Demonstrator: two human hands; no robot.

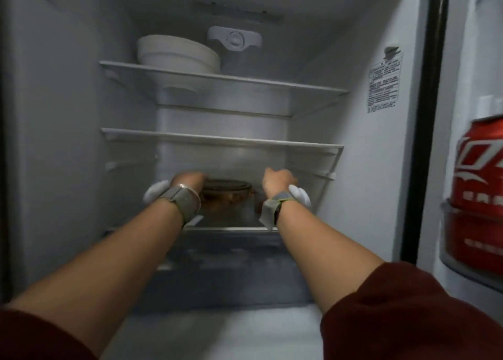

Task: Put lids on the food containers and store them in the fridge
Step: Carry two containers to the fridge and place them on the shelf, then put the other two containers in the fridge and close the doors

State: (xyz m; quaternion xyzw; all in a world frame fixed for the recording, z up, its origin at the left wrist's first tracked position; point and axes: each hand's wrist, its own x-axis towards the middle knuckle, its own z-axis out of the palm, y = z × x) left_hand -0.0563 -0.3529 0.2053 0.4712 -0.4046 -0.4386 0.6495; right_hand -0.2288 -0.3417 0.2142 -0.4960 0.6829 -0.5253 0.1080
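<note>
2 hands flank lidded container, shelf above.

Open fridge interior fills frame, walls pale grey-white, light dim. Two clear shelves span centre. White stacked bowls on upper shelf, upper left of centre; round control dial just right of them on back wall. Printed label on right wall. Dark door seal at right edge; red cans in door rack, far right.
</note>
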